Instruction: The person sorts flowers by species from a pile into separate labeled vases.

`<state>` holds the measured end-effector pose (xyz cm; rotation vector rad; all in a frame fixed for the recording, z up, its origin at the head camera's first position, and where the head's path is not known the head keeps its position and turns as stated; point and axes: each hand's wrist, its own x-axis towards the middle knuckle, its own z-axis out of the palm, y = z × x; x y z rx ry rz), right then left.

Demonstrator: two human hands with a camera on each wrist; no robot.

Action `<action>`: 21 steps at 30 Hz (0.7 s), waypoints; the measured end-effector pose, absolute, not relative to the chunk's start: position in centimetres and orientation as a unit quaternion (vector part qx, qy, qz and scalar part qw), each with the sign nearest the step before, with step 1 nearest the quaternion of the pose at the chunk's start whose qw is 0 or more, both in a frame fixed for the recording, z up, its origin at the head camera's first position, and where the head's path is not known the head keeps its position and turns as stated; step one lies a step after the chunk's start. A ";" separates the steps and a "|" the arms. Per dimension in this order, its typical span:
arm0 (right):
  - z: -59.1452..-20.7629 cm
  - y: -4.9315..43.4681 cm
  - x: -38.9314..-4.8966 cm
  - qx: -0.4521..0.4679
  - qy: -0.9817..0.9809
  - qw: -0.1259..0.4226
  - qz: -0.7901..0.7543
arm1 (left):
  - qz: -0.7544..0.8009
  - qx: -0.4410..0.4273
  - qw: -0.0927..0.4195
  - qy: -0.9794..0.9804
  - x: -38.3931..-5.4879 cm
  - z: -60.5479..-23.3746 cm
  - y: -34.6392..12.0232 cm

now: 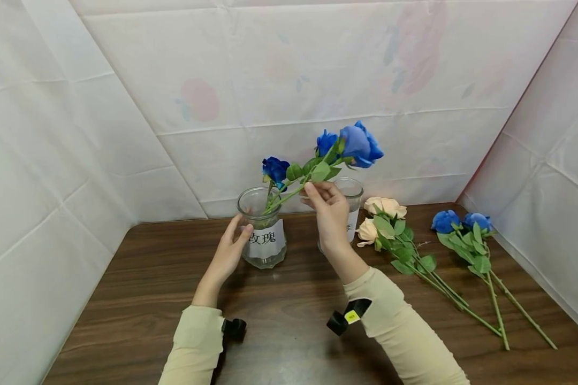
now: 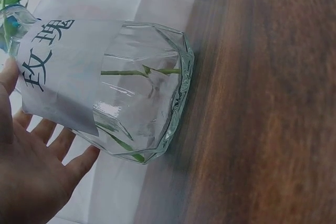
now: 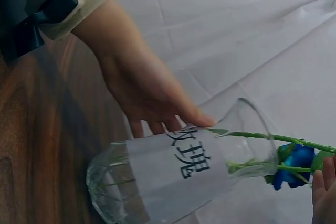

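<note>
Dark wood counter (image 1: pixel 144 299); vase (image 1: pixel 264 232) stands upright on it. Left hand (image 1: pixel 230 248) curves loosely round its 8 o'clock side. Right hand (image 1: pixel 331 215) pinches blue rose (image 1: pixel 360 144), stem running into vase mouth, bloom toward 2 o'clock; second vase (image 1: pixel 350 193) at 3 o'clock.

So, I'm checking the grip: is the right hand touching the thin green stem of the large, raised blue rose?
Touching: in the head view, the right hand pinches the thin green stem of the large blue rose between thumb and fingers.
</note>
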<state>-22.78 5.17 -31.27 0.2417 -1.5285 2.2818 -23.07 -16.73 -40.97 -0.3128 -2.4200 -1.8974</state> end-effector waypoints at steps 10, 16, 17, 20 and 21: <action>-33.2 3.4 -24.2 0.060 -0.578 0.173 0.795 | -0.618 -0.103 0.028 -0.779 -23.1 -40.9 -16.6; -34.2 2.8 -25.1 0.043 -0.615 0.175 0.768 | -0.618 -0.104 0.029 -0.779 -23.2 -41.2 -16.7; -34.3 2.7 -25.2 0.041 -0.622 0.176 0.762 | -0.617 -0.104 0.029 -0.779 -23.2 -41.2 -16.7; -34.6 2.3 -25.5 0.041 -0.637 0.167 0.752 | -0.617 -0.103 0.032 -0.779 -23.2 -41.2 -16.7; -34.7 2.1 -25.5 0.040 -0.641 0.163 0.749 | -0.618 -0.103 0.032 -0.779 -23.2 -41.1 -16.7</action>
